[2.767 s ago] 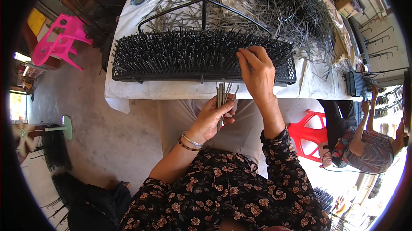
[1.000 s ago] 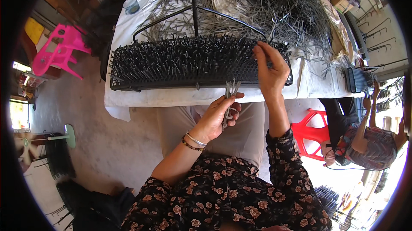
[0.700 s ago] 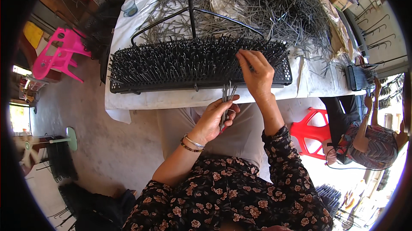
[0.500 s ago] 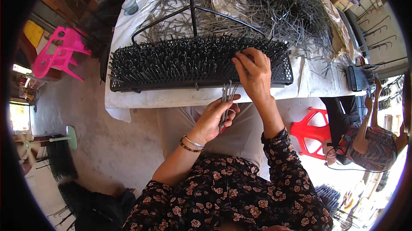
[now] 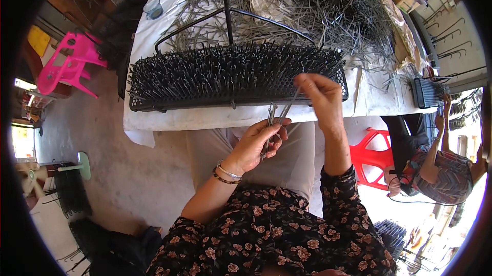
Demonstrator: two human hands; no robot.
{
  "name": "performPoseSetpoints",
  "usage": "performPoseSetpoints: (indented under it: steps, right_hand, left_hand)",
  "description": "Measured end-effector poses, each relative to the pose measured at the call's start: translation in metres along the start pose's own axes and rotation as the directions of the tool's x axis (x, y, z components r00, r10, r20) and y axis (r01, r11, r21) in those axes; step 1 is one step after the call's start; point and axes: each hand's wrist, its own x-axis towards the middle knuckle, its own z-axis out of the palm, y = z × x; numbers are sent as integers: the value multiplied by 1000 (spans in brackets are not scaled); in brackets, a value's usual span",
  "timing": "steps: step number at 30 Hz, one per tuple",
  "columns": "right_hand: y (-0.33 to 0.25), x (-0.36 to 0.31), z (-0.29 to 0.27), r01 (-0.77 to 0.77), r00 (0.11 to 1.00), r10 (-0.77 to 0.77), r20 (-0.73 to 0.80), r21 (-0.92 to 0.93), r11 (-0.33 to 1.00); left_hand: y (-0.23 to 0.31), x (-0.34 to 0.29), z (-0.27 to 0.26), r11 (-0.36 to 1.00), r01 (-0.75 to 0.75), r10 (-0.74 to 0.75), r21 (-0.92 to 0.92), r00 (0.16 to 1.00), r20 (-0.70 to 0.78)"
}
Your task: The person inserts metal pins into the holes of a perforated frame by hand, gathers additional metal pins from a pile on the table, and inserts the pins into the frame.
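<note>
A long black perforated frame bristling with upright metal pins lies along the near edge of a white-covered table. My left hand, with bracelets at the wrist, is below the table edge and grips a small bundle of grey metal pins. My right hand is raised at the right end of the frame. Its fingertips pinch a single pin that slants down toward the bundle.
A big heap of loose grey pins covers the far table, with a black wire stand rising behind the frame. A pink plastic chair stands left, a red stool right. A seated person works at another black frame.
My right hand left the frame's top and drew a single pin out of the bundle in my left hand. My left hand stayed about where it was.
</note>
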Motion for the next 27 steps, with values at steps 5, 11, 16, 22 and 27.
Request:
performPoseSetpoints:
  steps: [5,11,16,22,27]
  right_hand:
    - [-9,15,2,234,937,-242,-254,-60,970]
    - [14,32,8,415,853,-482,-201,-300,859]
    - [18,29,20,478,808,-577,-117,-442,759]
    - [8,24,25,488,788,-610,-86,-516,703]
    - [9,22,26,522,740,-671,-34,-599,607]
  left_hand:
    - [0,10,2,1000,18,-18,-2,999,32]
    - [-6,25,-2,1000,-21,21,2,997,-73]
    - [-9,18,-5,1000,-3,1,-26,998,-63]
    - [-13,13,-5,999,-10,6,-52,997,-70]
    - [-13,11,-4,996,-45,35,-79,993,-115]
